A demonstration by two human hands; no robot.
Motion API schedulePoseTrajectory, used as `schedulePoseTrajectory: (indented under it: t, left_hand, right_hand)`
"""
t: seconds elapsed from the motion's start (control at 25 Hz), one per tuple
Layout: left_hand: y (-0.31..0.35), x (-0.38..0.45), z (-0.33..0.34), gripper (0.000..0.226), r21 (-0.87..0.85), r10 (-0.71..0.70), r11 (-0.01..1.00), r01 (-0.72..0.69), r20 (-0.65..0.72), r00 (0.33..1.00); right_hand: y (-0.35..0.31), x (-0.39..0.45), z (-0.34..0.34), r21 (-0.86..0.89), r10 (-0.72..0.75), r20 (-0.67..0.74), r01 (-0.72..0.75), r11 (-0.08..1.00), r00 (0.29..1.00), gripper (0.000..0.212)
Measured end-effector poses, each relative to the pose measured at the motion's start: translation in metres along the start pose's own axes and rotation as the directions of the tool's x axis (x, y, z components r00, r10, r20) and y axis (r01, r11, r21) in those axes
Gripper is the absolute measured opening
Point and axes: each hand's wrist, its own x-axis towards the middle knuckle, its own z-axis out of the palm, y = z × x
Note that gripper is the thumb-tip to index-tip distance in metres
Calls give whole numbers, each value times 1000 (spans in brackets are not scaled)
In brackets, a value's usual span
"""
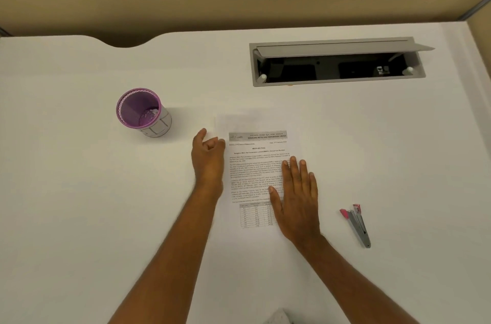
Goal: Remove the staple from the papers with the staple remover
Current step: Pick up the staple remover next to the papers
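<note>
The printed papers (256, 164) lie flat on the white desk in front of me. My right hand (297, 201) presses on their right half with straight fingers. My left hand (208, 153) sits at the papers' upper left corner, its fingers curled in and the thumb sticking out to the left. Nothing shows between those fingers, and the staple itself is too small to make out. The grey and pink staple remover (357, 225) lies on the desk to the right of the papers, untouched, about a hand's width from my right hand.
A purple mesh pen cup (140, 111) stands to the upper left of the papers. An open grey cable hatch (334, 63) is set into the desk at the back right. A beige partition runs behind the desk's far edge.
</note>
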Motion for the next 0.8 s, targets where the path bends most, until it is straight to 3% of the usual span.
schedulePoseTrajectory:
  t: [0.16,0.28,0.44,0.56,0.72,0.8]
  left_hand:
    - [6,1,-6,20,-4,-53,999,53,101,993]
    - [6,-11,-6,19,-29,-39,999,44,135,990]
    - [11,-43,-2,19,-46,-16,999,26,210,978]
    - [15,-73,1,18,-22,69,998,-66,299,952]
    - [15,-100,-2,26,97,118,981,-166,377,919]
    - [18,-104,-8,26,131,135,972,-194,367,920]
  right_hand:
    - [-8,3,-11,107,47,25,-50,993,999,69]
    - [-36,13,-28,312,92,35,-98,945,995,66]
    - [-89,30,-55,642,102,99,-142,753,990,62]
    - [-106,32,-67,736,164,123,-201,646,979,60]
    - [-96,17,-83,788,264,151,-277,549,953,40]
    - [-86,12,-95,803,285,242,-356,477,928,35]
